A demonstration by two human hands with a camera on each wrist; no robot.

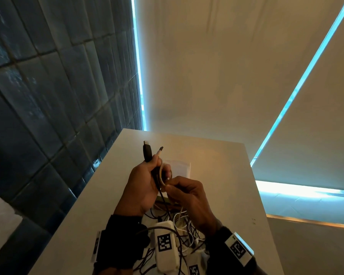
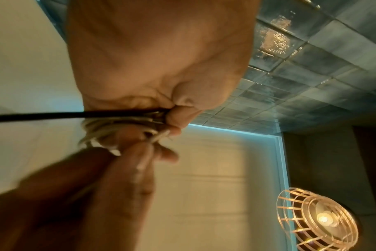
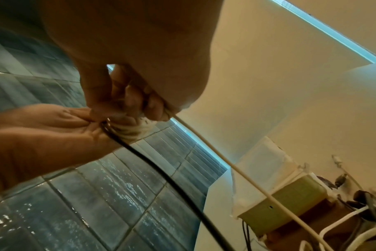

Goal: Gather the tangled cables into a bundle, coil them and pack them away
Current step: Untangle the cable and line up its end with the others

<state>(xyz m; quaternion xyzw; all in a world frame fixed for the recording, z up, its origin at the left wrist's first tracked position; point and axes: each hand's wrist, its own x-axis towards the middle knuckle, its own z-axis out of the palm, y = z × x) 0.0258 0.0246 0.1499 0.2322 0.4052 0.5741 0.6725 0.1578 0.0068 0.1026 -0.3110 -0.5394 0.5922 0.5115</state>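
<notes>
Above the table, my left hand (image 1: 145, 179) grips a black cable (image 1: 147, 153) and a white cable (image 1: 159, 151), their plug ends sticking up past the fingers. Turns of the white cable form a small coil (image 3: 132, 131) round the left fingers. My right hand (image 1: 184, 190) pinches the white cable (image 3: 225, 163) just beside that coil. The black cable (image 3: 165, 176) hangs down from the left palm. Under both wrists lies a tangle of black and white cables (image 1: 184, 229) on the white table (image 1: 222, 165).
A white adapter block (image 1: 165, 247) with a printed marker lies among the cables. A clear plastic bag (image 1: 179, 167) lies on the table beyond my hands, and a small greenish box (image 3: 290, 202) sits by the cable pile. A dark tiled wall (image 1: 48, 96) stands left of the table.
</notes>
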